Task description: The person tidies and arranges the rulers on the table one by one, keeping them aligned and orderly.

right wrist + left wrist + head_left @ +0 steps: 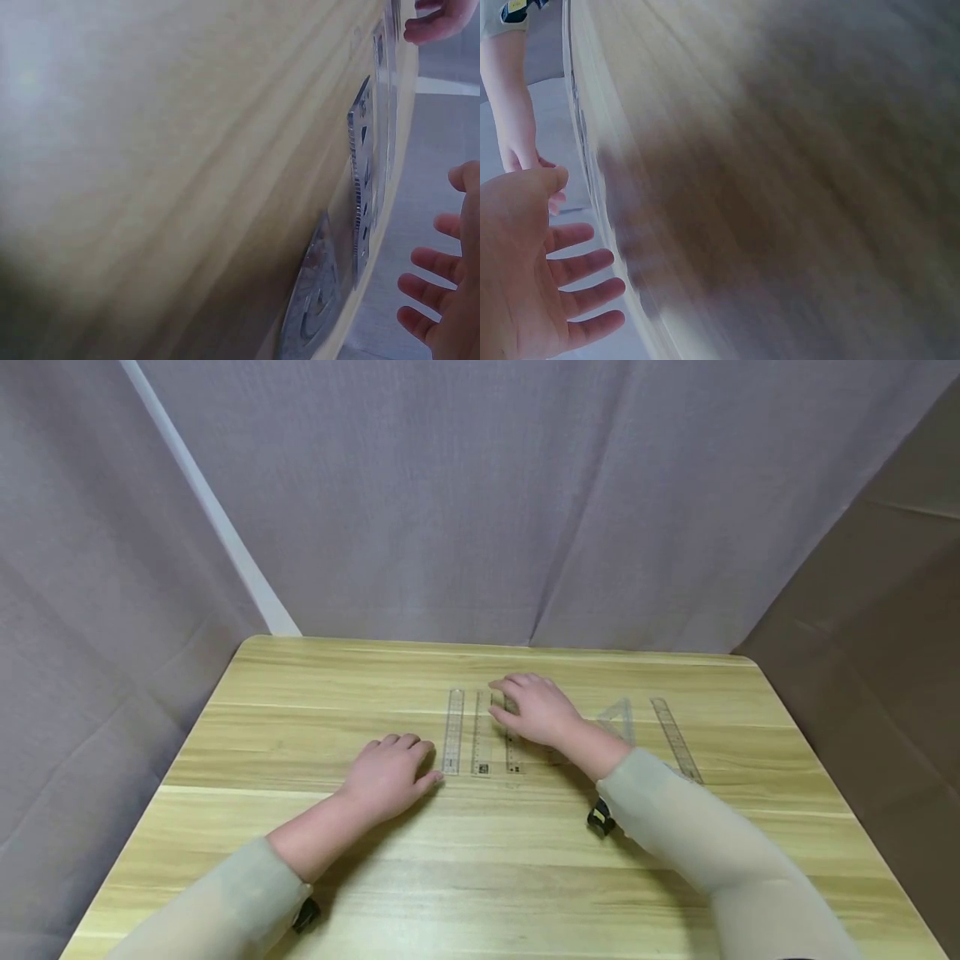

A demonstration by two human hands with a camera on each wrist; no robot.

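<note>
Three clear rulers (480, 732) lie side by side mid-tabletop (300, 693). The right hand (536, 708) rests flat on the rightmost one, fingers straight, gripping nothing. The left hand (390, 774) lies relaxed just beside the leftmost. To line them up well, I'd slide gently with flat fingertips. Printed markings are too small to read.
</note>
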